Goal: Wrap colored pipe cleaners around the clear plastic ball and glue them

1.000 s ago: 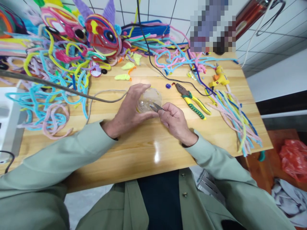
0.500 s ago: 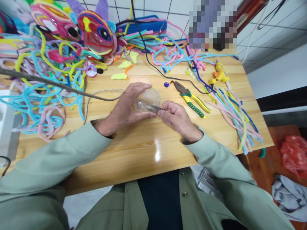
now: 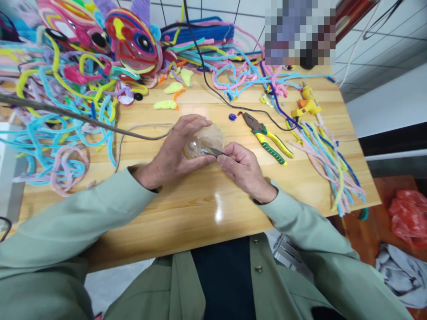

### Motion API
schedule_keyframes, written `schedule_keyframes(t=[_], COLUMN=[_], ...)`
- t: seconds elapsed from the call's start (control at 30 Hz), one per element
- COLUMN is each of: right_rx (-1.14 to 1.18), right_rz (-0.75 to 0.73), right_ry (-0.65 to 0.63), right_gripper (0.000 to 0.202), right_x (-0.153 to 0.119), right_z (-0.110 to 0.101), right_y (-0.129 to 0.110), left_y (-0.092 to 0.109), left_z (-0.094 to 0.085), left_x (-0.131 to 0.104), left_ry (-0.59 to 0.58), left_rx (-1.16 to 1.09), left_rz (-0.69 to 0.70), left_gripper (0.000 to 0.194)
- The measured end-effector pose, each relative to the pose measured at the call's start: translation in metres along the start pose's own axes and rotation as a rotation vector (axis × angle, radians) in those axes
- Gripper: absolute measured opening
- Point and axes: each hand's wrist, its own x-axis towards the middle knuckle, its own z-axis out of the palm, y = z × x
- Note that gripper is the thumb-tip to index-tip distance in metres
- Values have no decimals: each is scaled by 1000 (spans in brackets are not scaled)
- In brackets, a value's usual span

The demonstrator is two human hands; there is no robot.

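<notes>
My left hand (image 3: 171, 149) curves around a clear, round plastic piece (image 3: 211, 135) with a yellowish edge, thumb below it and fingers above. In my right hand (image 3: 242, 166) a small pointed metal blade (image 3: 216, 151) is pinched between thumb and fingers. Its tip lies against or just over the lower part of the clear plastic; I cannot tell whether it cuts in. The handle is hidden in my grip, so whether it belongs to a knife or scissors does not show. Just right of the plastic lie pliers (image 3: 267, 138) with green and yellow handles.
Tangled fuzzy craft stems (image 3: 71, 124) cover the table's left side, beside a colourful mask-like figure (image 3: 136, 44). Another stem bundle (image 3: 328, 164) lies right, near a yellow glue gun (image 3: 307, 106). A dark cable (image 3: 213, 89) crosses the table's back; a blurred grey cord (image 3: 66, 116) crosses the left.
The blade in my right hand has tipped slightly lower and flatter against the clear plastic. My left hand keeps its hold, and the view has shifted a little.
</notes>
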Motion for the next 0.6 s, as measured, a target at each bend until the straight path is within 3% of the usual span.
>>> schedule_keyframes(t=[0.2,0.4,0.6], right_rx=[32,63,-40], right_rz=[-6,-37,-166], right_ry=[64,119,211], right_gripper=[58,61,63], right_x=[-3,-3,0], right_z=[8,16,15], right_y=[7,17,19], left_y=[2,0,0], left_z=[2,7,13], left_x=[-2,-2,-3], left_ry=[3,91,120], left_rx=[29,26,9], left_rz=[1,48,-44], left_gripper=[68,70,78])
